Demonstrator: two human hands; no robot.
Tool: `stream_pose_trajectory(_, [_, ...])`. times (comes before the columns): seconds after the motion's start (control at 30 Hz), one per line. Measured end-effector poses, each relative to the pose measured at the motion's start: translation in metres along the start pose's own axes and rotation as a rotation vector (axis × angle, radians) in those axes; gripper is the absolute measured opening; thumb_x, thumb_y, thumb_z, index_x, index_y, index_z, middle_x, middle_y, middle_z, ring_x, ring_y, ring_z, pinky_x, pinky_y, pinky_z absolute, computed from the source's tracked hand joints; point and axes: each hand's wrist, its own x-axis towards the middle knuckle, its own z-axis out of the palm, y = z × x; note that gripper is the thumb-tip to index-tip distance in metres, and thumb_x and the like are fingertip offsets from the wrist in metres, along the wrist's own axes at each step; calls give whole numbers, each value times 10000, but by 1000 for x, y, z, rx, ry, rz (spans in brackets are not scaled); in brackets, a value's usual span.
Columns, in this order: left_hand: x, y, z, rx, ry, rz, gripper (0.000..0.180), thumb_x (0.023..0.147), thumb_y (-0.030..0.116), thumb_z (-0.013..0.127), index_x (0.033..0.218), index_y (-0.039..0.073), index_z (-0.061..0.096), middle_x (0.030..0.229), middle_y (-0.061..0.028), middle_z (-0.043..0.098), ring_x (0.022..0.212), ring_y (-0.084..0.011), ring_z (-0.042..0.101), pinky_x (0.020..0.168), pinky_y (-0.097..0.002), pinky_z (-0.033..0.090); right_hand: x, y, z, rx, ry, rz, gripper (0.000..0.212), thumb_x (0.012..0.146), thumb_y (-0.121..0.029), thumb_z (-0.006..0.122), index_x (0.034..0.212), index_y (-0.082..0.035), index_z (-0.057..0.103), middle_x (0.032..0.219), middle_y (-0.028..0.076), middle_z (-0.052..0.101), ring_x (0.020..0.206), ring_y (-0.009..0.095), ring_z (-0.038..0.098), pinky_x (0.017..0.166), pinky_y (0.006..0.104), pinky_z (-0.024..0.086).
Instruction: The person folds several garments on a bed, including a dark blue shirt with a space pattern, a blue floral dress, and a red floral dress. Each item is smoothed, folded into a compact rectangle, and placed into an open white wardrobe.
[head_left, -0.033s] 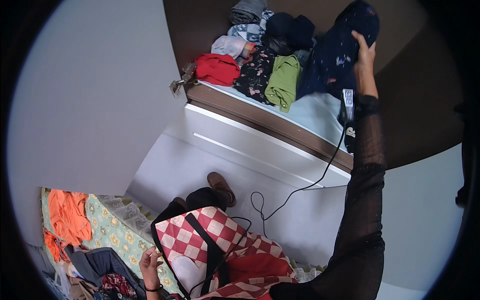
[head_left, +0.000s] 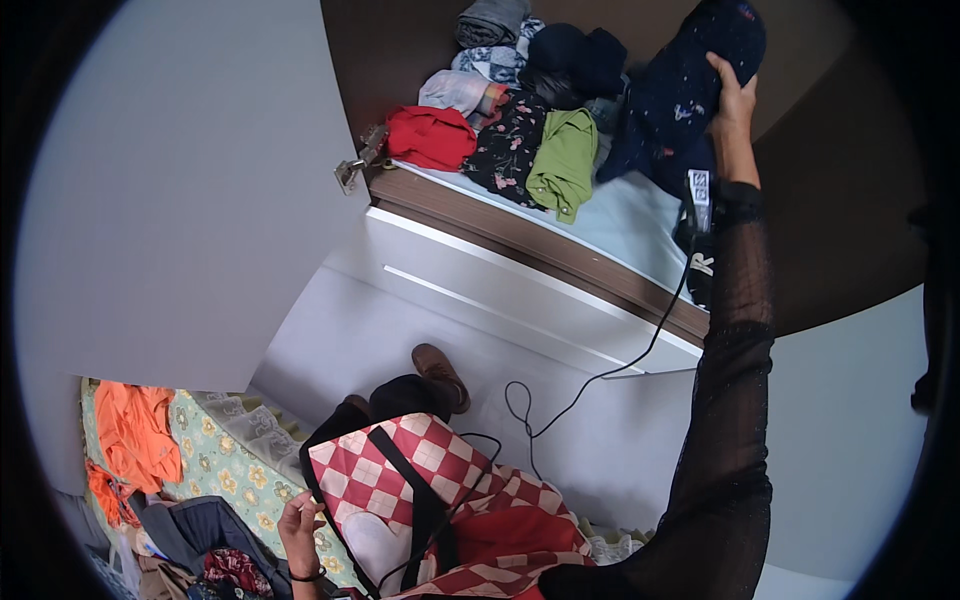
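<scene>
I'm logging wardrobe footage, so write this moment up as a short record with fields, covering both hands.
Right hand: grips a navy patterned garment
Left hand: beside the checked bag; contact unclear
Shelf: red cloth, black floral cloth and green cloth along the front
Flowered cover: orange cloth on it
Cord: black, passing over the shelf's front edge

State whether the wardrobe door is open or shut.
Open: the grey door stands swung out, its hinge exposed, and the right hand reaches inside.
</scene>
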Motion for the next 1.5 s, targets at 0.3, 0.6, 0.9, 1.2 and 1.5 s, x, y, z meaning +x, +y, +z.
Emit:
stream_pose_trajectory(0.3, [-6,15,27,-39,-145,164,253,933,193,601,1104,7,599,854,-39,641,761,-104,583,665,-233,459,-90,2,-11,200,63,388,531,735,-110,725,1230,-63,540,1116,80,623,1001,242,611,860,340,510])
stream_pose_trajectory(0.6, [-15,87,92,-258,-508,442,554,841,153,698,1318,15,451,1294,-94,523,1165,-180,522,947,-313,447,-253,-87,27,1006,-207,802,351,890,-318,551,1100,-46,621,1085,108,655,997,256,619,914,375,496])
stream_pose_trajectory(0.9, [-39,98,97,-39,-503,722,786,701,185,828,1354,55,411,1226,-107,547,1006,-170,567,919,-277,430,-393,-162,127,1059,-417,1065,351,935,-354,494,1084,-51,592,1059,94,646,922,237,635,746,304,556])
stream_pose_trajectory(1.2, [-94,28,-15,-366,67,509,201,854,-24,599,1046,-12,658,831,2,656,660,-47,560,589,-192,463,-462,-169,136,829,-768,935,605,807,-421,621,1238,-16,493,1138,164,604,982,284,630,810,383,564])
stream_pose_trajectory(1.5, [-74,77,-8,-702,243,494,189,935,163,564,1010,0,624,722,16,586,553,-53,528,504,-198,419,-544,-182,135,1352,-1015,1455,721,634,-204,590,1308,18,461,1193,178,597,1037,344,607,906,421,510])
